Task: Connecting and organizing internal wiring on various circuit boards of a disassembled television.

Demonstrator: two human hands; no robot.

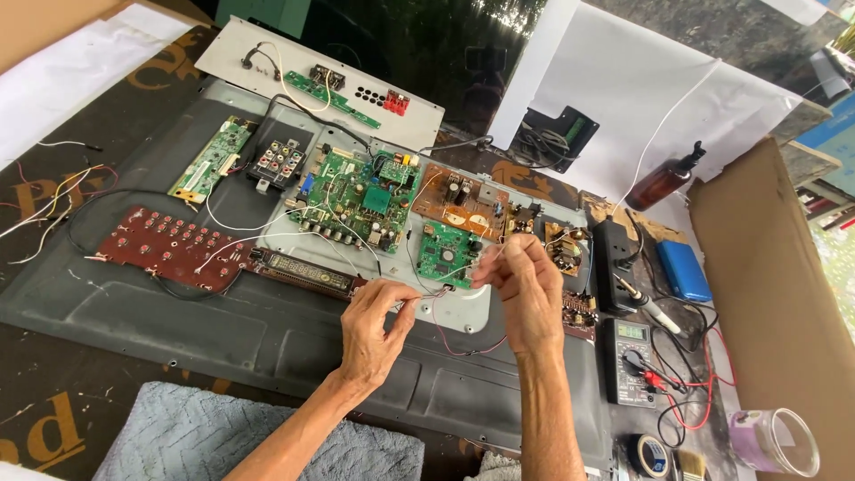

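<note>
Both hands work over the grey metal panel (178, 312) lying on the counter (53, 419). The left hand (374, 330) has its grip pinched together on a thin bundle of wires (427, 292), and the right hand (525, 285), just right of it, pinches the same wires near the small green circuit board (443, 252). A multimeter (631, 361) lies at the near right.

The paintbrush (692, 466) and tape roll (652, 455) are cut off at the lower right edge, and both forearms leave the frame at the bottom.
</note>
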